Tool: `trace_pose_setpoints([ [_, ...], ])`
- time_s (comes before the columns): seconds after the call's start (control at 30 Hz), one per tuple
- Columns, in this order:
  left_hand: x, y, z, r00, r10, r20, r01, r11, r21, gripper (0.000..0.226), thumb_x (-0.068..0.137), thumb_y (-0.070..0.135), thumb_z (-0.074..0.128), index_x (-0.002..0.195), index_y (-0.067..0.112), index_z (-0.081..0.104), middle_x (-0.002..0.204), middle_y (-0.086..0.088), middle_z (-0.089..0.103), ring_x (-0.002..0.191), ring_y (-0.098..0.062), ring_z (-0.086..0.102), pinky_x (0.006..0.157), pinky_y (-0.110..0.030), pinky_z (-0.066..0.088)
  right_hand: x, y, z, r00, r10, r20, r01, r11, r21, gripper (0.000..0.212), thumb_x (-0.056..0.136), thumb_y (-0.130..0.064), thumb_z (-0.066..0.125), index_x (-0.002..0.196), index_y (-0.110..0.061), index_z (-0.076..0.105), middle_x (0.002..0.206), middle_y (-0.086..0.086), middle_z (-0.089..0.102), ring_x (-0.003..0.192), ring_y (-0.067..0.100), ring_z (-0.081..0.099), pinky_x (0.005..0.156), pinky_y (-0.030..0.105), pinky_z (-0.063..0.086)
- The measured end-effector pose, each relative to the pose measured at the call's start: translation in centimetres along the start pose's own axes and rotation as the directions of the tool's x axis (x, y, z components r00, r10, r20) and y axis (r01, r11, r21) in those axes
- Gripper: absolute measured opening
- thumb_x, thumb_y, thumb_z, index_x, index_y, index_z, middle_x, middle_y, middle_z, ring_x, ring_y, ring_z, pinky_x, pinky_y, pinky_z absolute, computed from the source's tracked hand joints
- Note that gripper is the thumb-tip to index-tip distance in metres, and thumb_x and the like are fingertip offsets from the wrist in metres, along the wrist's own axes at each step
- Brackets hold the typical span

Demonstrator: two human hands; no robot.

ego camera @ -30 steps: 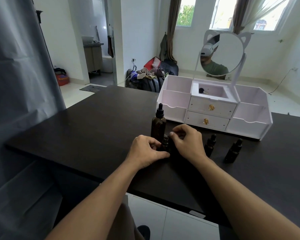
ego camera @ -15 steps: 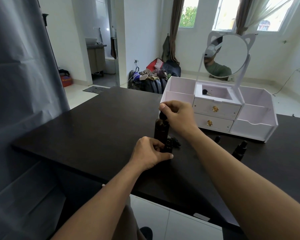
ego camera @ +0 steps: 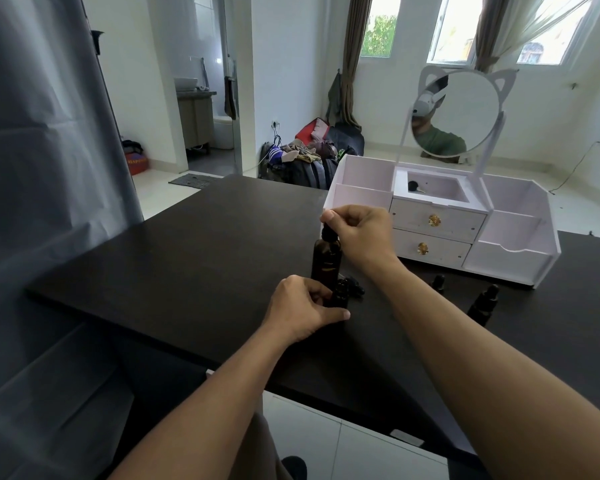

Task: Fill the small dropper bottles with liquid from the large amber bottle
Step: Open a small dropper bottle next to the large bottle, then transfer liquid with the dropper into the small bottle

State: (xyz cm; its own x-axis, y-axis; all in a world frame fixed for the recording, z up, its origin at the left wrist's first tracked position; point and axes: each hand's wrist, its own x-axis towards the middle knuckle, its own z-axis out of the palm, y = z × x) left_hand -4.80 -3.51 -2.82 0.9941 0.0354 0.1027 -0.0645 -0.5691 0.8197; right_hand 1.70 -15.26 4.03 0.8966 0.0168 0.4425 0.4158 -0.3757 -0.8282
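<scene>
The large amber bottle (ego camera: 325, 261) stands upright on the black table (ego camera: 194, 258). My right hand (ego camera: 357, 230) is closed around its black dropper cap (ego camera: 326, 233) at the top. Just in front of it, my left hand (ego camera: 302, 313) grips a small dropper bottle (ego camera: 340, 295) that stands uncapped on the table. A small black cap (ego camera: 460, 289) lies right behind that bottle. Two more small capped dropper bottles, one (ego camera: 438, 283) partly hidden by my right forearm and one (ego camera: 483, 303) further right, stand on the table.
A white vanity organiser (ego camera: 513, 244) with two drawers and a cat-ear mirror (ego camera: 456, 112) stands at the back right of the table. A grey curtain (ego camera: 42, 168) hangs at the left. The table's near edge runs just below my forearms.
My right hand left the small bottle, rose and closed on the large amber bottle's dropper cap. The small bottle's cap now lies on the table. My left hand stays on the small bottle.
</scene>
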Motion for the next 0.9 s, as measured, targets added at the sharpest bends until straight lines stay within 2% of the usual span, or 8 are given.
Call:
trace_pose_setpoints([
  [0.13, 0.0, 0.0, 0.0, 1.0, -0.003, -0.002, 0.003, 1.0, 0.003, 0.042, 0.064, 0.043, 0.088, 0.096, 0.02, 0.075, 0.085, 0.004, 0.07, 0.078, -0.006, 0.065, 0.07, -0.025, 0.055, 0.1, 0.1, 0.0, 0.999, 0.009, 0.041, -0.008, 1.0, -0.012, 0.021, 0.091, -0.026, 0.067, 0.1, -0.011, 0.076, 0.093, 0.002, 0.075, 0.088, 0.017, 0.07, 0.084, 0.041, 0.06],
  [0.23, 0.0, 0.1, 0.1, 1.0, -0.008, -0.005, 0.008, 1.0, 0.007, 0.041, 0.064, 0.043, 0.088, 0.095, 0.021, 0.074, 0.085, 0.004, 0.071, 0.079, -0.007, 0.066, 0.074, -0.028, 0.057, 0.0, 0.0, 0.0, 0.998, 0.001, 0.061, -0.001, 1.0, -0.011, 0.019, 0.092, -0.026, 0.065, 0.099, -0.011, 0.075, 0.093, 0.002, 0.074, 0.089, 0.019, 0.07, 0.085, 0.044, 0.059],
  [0.4, -0.1, 0.2, 0.0, 1.0, -0.001, -0.01, 0.001, 1.0, 0.014, 0.04, 0.064, 0.043, 0.088, 0.095, 0.021, 0.074, 0.085, 0.003, 0.071, 0.079, -0.008, 0.066, 0.076, -0.031, 0.057, -0.2, -0.3, 0.1, 0.995, -0.005, 0.101, 0.001, 0.999, 0.037, 0.017, 0.098, -0.014, 0.055, 0.092, -0.015, 0.071, 0.092, 0.005, 0.073, 0.092, 0.021, 0.069, 0.09, 0.045, 0.056],
  [0.6, 0.0, 0.1, 0.1, 1.0, 0.012, -0.007, -0.012, 0.999, 0.035, 0.048, 0.066, 0.045, 0.086, 0.105, 0.02, 0.073, 0.088, 0.004, 0.069, 0.082, -0.007, 0.065, 0.08, -0.032, 0.057, -0.1, -1.2, -0.1, 0.993, -0.042, 0.107, 0.032, 0.995, 0.097, 0.017, 0.099, -0.011, 0.052, 0.093, -0.015, 0.067, 0.094, 0.007, 0.072, 0.093, 0.021, 0.069, 0.092, 0.044, 0.056],
  [0.7, 0.0, 0.0, 0.1, 1.0, 0.008, -0.005, -0.008, 0.999, 0.036, 0.047, 0.065, 0.046, 0.086, 0.103, 0.021, 0.074, 0.088, 0.006, 0.069, 0.082, -0.007, 0.065, 0.081, -0.032, 0.057, 0.2, -1.5, -0.4, 0.994, -0.056, 0.091, 0.046, 0.992, 0.114, 0.014, 0.098, -0.012, 0.054, 0.096, -0.011, 0.068, 0.094, 0.008, 0.072, 0.092, 0.021, 0.07, 0.091, 0.043, 0.057],
  [0.9, 0.1, 0.0, 0.2, 1.0, 0.006, -0.021, -0.005, 0.998, 0.06, 0.046, 0.066, 0.045, 0.086, 0.103, 0.022, 0.074, 0.082, 0.008, 0.066, 0.078, -0.005, 0.063, 0.072, -0.023, 0.052, 1.3, -3.4, -1.7, 0.996, -0.089, -0.016, 0.091, 0.977, 0.191, 0.016, 0.097, -0.01, 0.056, 0.092, -0.004, 0.07, 0.084, 0.011, 0.072, 0.085, 0.025, 0.072, 0.086, 0.039, 0.059],
])
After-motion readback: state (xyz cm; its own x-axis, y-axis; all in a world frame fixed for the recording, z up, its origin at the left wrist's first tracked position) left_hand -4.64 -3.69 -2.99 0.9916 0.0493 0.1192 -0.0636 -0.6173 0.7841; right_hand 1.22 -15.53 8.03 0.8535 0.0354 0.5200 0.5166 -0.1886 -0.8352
